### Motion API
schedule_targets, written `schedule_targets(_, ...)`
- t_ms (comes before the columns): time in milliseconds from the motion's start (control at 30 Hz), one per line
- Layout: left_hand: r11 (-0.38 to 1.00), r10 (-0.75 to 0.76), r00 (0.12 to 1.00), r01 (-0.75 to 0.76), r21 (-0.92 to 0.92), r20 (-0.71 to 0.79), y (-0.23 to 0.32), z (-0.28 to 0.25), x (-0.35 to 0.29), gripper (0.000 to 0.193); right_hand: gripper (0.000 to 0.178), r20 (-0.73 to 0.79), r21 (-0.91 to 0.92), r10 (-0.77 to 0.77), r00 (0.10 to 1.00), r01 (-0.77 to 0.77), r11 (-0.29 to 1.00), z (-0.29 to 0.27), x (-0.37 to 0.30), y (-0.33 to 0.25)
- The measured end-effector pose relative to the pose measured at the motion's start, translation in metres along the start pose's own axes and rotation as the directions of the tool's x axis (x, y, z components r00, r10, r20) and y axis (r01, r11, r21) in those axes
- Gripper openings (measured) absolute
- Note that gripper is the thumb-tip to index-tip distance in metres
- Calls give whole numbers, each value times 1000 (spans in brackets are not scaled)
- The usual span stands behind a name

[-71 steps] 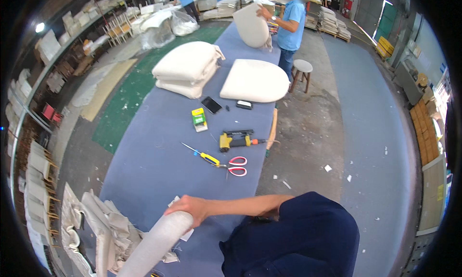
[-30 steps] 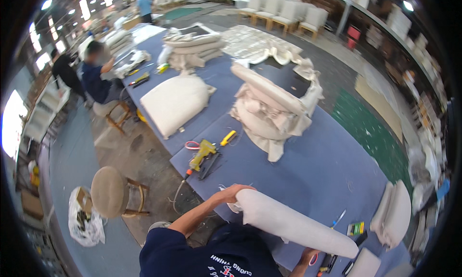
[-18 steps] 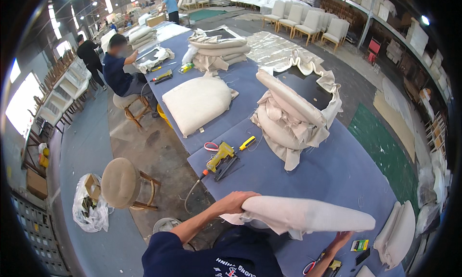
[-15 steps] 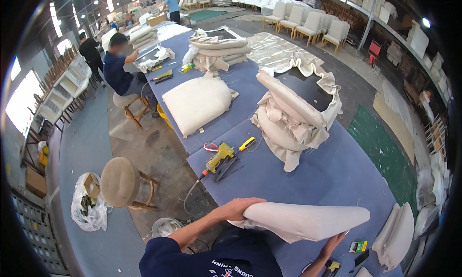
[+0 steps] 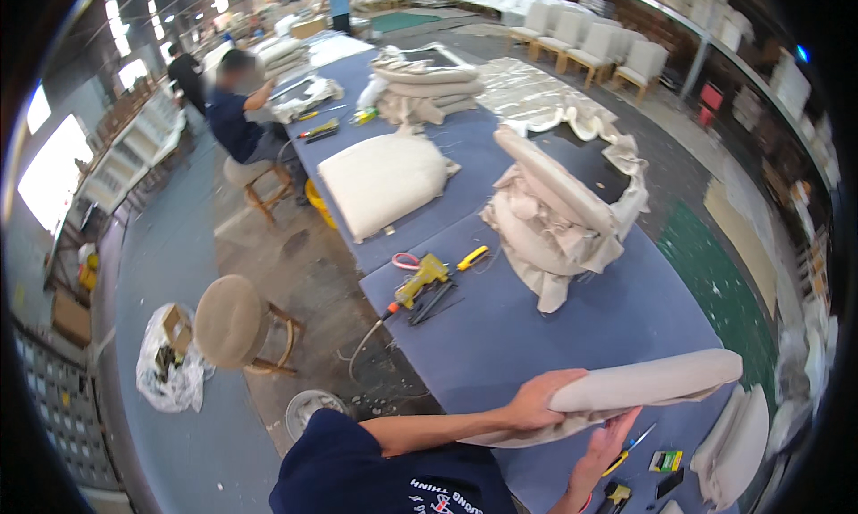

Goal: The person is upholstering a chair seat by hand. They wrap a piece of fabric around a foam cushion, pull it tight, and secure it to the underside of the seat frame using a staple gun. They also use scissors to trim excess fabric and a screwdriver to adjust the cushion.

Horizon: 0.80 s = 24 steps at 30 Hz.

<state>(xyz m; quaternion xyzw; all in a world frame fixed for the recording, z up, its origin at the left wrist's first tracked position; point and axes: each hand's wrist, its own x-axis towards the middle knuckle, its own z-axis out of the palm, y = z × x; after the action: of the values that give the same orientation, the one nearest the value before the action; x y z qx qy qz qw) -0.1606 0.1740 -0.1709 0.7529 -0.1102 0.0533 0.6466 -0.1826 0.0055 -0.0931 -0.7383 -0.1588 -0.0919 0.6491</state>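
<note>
A beige fabric-covered seat pad [image 5: 657, 378] is tilted up on edge over the near part of the blue-covered table [image 5: 500, 335]. My left hand [image 5: 541, 401] is wrapped round its left end, thumb and fingers gripping the padding. Loose cloth hangs along the pad's lower side. Just under that side is my right hand [image 5: 601, 451], its fingers stretched out and touching the hanging fabric. Beside my right hand lies a yellow-handled tool with a thin shaft [image 5: 618, 460]. Closer to me, a second yellow and black tool [image 5: 615, 494] is partly cut off.
A yellow staple gun [image 5: 424, 283] with a hose and a yellow screwdriver [image 5: 474, 257] lie mid-table. Behind them are a finished pad [image 5: 384, 183] and stacked covers [image 5: 554, 219]. More pads [image 5: 733, 447] rest at right. A stool [image 5: 231, 322] stands left; a co-worker [image 5: 237, 112] sits farther off.
The pad has moved right and turned, its padded edge now facing up. My left hand has shifted right with it. My right hand has left the pad's right end and opened beneath it.
</note>
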Motion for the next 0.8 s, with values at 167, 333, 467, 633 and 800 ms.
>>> schedule_targets(167,981,166,984,-158,114,-63,6,47,-27,84,92,-256,-501,28,966,-157,851,3,-13,21)
schedule_targets(333,970,-86,996,81,-230,-10,-37,53,-42,69,93,-266,-500,-13,964,-126,857,-13,-16,24)
schedule_targets(467,666,-611,771,624,-408,183,-110,70,-28,69,88,-314,-575,-92,945,-112,811,-10,-27,62)
schedule_targets(633,160,-740,447,843,-514,503,-163,92,-19,76,72,-448,-337,-75,891,-91,937,-20,-37,100)
schedule_targets(800,172,-707,444,863,-475,550,-176,99,-12,72,60,-528,-91,88,845,-159,983,-39,-50,121)
